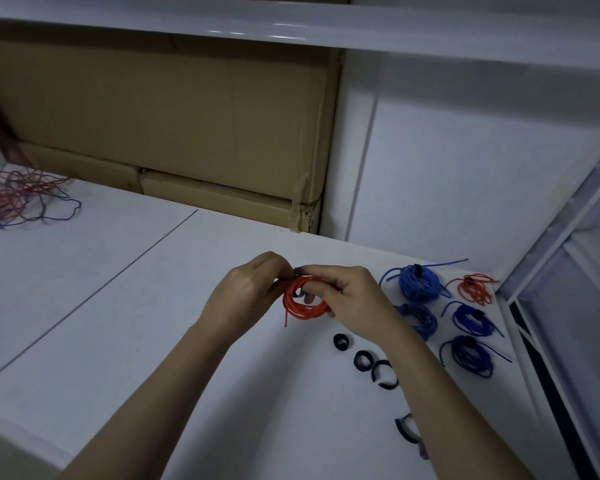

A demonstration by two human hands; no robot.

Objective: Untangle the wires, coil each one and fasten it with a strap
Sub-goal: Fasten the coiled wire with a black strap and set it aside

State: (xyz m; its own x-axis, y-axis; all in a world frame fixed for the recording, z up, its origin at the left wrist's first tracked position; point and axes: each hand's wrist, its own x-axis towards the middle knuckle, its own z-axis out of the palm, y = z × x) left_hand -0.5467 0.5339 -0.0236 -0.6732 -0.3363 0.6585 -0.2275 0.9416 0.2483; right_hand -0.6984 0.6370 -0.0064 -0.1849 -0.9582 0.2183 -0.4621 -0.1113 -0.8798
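done: five coils parked at the right end of the white table (118,341), each looks cinched with a dark strap. big blue coil (419,283), small red coil (474,289), mid blue coil (417,318), two dark blue coils (471,319) and (471,355).
in hand: red wire coil (303,299), wound into a ring, held just above the table centre, one loose tail hanging off the lower left.
left hand (248,289): fingers curled, pinching the coil's top-left edge.
right hand (355,296): gripping the coil's right side, a finger poking through the ring's hole.
strap on this coil: a dark bit shows inside the ring; can't tell if it's a strap or shadow. judging it as not fastened yet.
left to do: tangled pile (21,197) at the far left, well apart from the hands. red, purple and blue strands mixed, count unreadable.
spare straps: black loops on the table near the right forearm, (341,341), (362,362), (383,374), one more lower down (406,426).
progress estimate: past halfway on visible wires, but the pile size is a guess.
materials: wire thin, round, plastic-jacketed, springy, coils sit loose with ends sticking out. straps flat, matte, fabric-like, probably hook-and-loop. table smooth, glossy white with a seam line.
background: cardboard boxes (160,126) against the rear, taped corners.
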